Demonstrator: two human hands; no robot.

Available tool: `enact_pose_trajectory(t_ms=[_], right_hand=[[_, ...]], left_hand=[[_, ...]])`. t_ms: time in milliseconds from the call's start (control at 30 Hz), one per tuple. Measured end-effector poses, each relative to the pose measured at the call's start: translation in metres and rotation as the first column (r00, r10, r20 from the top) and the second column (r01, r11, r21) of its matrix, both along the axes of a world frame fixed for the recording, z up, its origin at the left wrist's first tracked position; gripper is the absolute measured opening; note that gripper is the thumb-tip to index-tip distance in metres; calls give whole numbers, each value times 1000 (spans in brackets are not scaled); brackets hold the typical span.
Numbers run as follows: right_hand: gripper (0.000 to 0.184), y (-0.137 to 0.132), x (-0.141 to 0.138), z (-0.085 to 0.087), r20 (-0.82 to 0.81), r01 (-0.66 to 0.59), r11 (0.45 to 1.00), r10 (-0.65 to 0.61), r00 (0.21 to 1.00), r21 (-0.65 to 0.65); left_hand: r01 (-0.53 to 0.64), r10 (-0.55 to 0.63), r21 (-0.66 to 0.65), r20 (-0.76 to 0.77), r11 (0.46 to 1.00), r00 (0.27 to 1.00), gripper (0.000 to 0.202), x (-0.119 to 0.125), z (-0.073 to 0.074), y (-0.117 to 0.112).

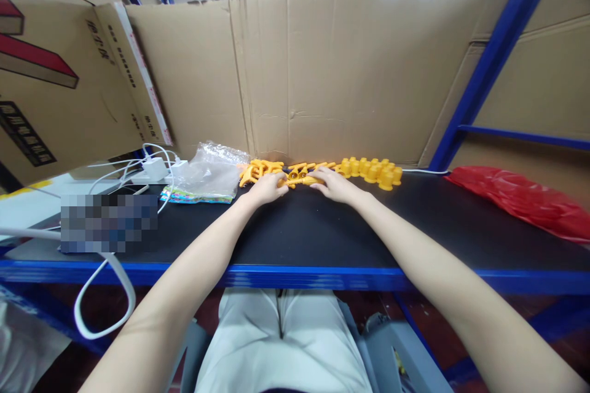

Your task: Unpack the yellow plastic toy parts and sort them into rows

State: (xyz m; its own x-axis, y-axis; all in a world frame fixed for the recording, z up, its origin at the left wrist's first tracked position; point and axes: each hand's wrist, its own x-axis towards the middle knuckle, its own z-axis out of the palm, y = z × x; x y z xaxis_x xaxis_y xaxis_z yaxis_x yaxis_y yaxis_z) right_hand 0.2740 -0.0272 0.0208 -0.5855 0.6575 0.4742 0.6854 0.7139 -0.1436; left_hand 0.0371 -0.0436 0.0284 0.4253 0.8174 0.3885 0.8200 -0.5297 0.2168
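Note:
Between my two hands, near the back of the black table, is a yellow plastic part [302, 181] with rounded openings. My left hand [270, 188] has its fingers closed on the part's left end. On the right end, the curled fingers of my right hand [334, 184] grip the same part. A pile of yellow branching plastic pieces [260, 169] lies just beyond my left hand. To the right of my right hand stand several yellow flanged plastic cups [373, 171] in a cluster. More flat yellow pieces are partly hidden behind the held part.
A clear plastic bag [207, 172] lies left of the pieces, beside white chargers [155, 169] with tangled cables. A red plastic bag [516, 199] rests at the right. Cardboard [332, 73] walls the back. The table's blue front edge [313, 277] is near my lap.

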Motion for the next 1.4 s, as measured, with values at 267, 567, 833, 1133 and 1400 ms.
enact_pose_trajectory(t_ms=[267, 567, 833, 1133, 1400], right_hand=[[33, 2, -3, -3, -93, -18, 997, 10, 996, -79], [46, 4, 6, 6, -358, -106, 894, -64, 931, -435], [24, -5, 8, 14, -503, -248, 730, -149, 851, -637], [29, -7, 6, 15, -514, -239, 692, -220, 829, -681], [34, -11, 10, 19, -509, -287, 659, -170, 844, -695]], left_hand=[[14, -11, 59, -42, 998, 999, 22, -1, 3, -1], [-22, 23, 50, -38, 999, 999, 26, -5, 1, 4], [-19, 25, 119, -51, 993, 998, 25, -8, -2, 6], [-8, 12, 118, -29, 993, 1000, 23, -3, -2, 6], [-28, 30, 124, -13, 992, 999, 21, -2, -1, 3]])
